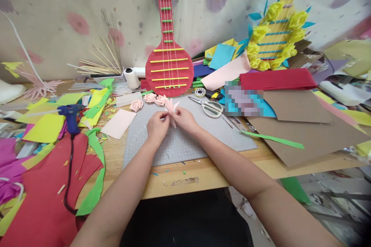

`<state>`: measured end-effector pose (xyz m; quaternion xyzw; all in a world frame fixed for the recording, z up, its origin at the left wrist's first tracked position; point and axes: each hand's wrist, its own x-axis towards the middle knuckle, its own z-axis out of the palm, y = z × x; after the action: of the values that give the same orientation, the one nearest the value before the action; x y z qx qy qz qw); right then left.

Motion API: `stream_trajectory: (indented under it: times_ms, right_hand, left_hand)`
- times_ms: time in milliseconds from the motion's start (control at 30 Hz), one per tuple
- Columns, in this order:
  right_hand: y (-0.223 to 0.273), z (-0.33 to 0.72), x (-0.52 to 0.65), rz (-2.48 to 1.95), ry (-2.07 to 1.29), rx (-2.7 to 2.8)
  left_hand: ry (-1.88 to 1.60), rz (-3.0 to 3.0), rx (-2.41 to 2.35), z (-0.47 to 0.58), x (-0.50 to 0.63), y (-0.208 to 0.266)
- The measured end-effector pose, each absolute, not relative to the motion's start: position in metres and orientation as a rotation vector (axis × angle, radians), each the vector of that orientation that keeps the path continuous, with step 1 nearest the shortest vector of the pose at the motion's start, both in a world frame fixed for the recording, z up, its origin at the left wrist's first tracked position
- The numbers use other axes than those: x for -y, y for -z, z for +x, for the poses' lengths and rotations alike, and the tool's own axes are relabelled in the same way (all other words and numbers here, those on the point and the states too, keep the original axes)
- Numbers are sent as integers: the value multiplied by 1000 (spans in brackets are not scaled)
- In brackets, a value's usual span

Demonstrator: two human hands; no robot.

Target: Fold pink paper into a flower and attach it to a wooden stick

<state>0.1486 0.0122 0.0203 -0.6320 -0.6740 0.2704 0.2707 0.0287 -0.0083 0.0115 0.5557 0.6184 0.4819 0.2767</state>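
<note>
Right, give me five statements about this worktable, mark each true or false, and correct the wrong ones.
1. The left hand and right hand both have their fingers on the pink paper petals. True.
2. The scissors lie to the left of both hands. False: they lie to the right of them.
3. The red paper instrument stands neck-up behind the grey cutting mat. True.
4. The glue gun is yellow. False: it is blue.
5. Yellow paper flowers are set around the lower part of the yellow instrument. True.
</note>
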Motion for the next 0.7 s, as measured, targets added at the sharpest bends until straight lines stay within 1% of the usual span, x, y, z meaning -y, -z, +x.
stream_trajectory:
  times_ms: [467,700]
  right_hand:
    - [-22,148,-6,-1703,-762,1811]
    - [-22,148,-3,-1756,-659,1860]
  left_hand:
    - [-1275,1525,-1742,30,6,-8]
    - [-1202,1538,-1816,33,6,-9]
